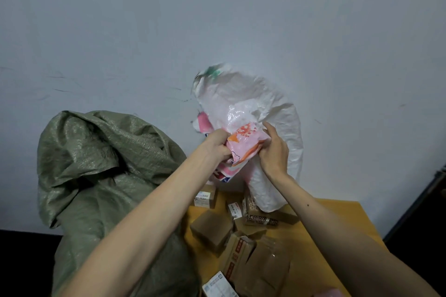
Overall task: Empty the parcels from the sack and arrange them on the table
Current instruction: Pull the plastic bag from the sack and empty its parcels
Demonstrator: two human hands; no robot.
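Well, I count two sacks. One is the white sack (270, 103) and one is the green sack (108, 164). The white sack is held up in front of the wall, above the far side of the yellow table (337, 219). Its long way runs up and down, and its top leans a little to the left. Its low end hangs right over the boxes. I cannot tell which end is its mouth.

I see two bare hands, and both hold one pink packet (243, 144) at the middle of the white sack. My left hand (218, 144) is a tight fist on the packet's left end. My right hand (274, 152) curls its fingers round the packet's right side. The packet is soft, pink and orange. Its long way slants from high on the right to low on the left.

Down on the table lies a pile of brown boxes (212, 229). I count about six, but they overlap, so I am not sure. The green sack slumps just left of the table.
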